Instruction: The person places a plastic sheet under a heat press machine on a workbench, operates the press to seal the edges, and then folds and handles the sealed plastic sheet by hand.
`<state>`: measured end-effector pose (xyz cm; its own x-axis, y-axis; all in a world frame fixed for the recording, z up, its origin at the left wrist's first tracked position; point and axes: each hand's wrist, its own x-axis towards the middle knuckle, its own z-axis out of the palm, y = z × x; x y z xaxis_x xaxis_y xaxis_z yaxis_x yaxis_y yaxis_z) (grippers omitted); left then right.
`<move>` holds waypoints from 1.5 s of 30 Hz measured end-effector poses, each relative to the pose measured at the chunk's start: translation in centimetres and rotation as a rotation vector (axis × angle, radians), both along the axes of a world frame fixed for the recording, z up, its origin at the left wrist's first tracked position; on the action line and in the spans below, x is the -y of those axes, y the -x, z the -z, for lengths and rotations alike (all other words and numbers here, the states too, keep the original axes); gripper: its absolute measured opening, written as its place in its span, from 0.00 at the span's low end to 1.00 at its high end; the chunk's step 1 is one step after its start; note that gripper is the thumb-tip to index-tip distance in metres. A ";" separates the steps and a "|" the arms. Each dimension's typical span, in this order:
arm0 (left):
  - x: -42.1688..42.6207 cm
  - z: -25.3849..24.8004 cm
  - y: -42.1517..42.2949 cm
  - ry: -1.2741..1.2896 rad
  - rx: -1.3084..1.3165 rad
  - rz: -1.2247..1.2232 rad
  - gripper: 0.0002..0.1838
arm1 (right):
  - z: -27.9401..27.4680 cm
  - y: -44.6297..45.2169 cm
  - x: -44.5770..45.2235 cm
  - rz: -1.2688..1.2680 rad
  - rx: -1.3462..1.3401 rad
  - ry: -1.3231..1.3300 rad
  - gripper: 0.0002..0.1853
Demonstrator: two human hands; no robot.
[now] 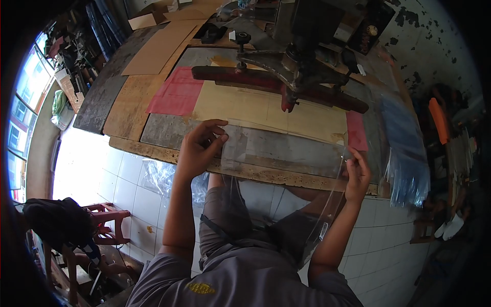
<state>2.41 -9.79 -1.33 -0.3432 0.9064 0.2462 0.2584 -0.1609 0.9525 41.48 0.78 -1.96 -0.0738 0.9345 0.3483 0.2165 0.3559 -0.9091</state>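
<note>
A clear plastic sheet [266, 197] hangs over the front edge of the worktable, between my two hands. My left hand [202, 146] is at its upper left corner, thumb and index finger bent toward each other with a small gap between the tips. At the right edge of the sheet, my right hand [355, 171] pinches it between thumb and fingers. Just beyond lies a cream strip [266, 110] with pink pieces [174, 92] at its ends. Above the strip stretches the dark red bar [230, 77] of a press.
Cardboard [158, 48] lies at the back left of the wooden table [125, 102]. Blue-tinted plastic sheets [406, 153] hang over the right side. A red stool [112, 225] stands on the tiled floor at left. The press's dark column [312, 25] rises behind the bar.
</note>
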 end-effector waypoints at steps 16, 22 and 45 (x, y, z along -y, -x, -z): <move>5.8 -1.9 -5.4 -0.348 -0.093 0.337 0.06 | -4.4 -8.3 4.1 -0.130 -0.668 -0.347 0.08; 9.3 -2.5 -15.7 -0.022 -0.250 1.049 0.31 | -10.5 -8.5 10.7 0.300 -0.596 -0.502 0.10; 7.2 -5.6 -9.1 -0.399 0.815 1.492 0.20 | -9.8 -3.0 15.9 0.220 0.108 -0.955 0.33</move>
<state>11.48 -17.01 4.26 0.5185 0.4651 0.7175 -0.8005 -0.0309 0.5985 44.46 -15.16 7.82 -0.0076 0.2605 0.9655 0.4305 0.8723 -0.2319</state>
